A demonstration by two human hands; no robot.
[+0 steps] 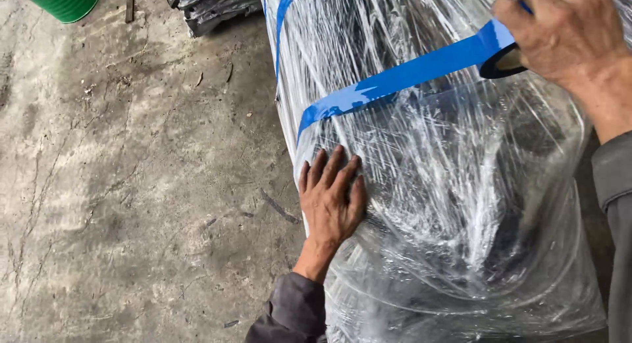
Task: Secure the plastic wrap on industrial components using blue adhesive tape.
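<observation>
A large bundle (461, 205) wrapped in clear plastic film fills the right of the head view, with dark contents showing through. My left hand (331, 197) lies flat on its left side, fingers spread, holding nothing. My right hand (566, 33) at the top right grips a roll of blue tape (501, 61). A strip of blue tape (395, 79) runs taut from the roll down across the film to the bundle's left edge. A second blue strip (283, 17) crosses the bundle's top left.
Cracked, stained concrete floor (131, 185) spreads to the left. A green drum (66, 2) stands at the top left corner. Another dark wrapped bundle (210, 7) lies on the floor behind, at the top middle.
</observation>
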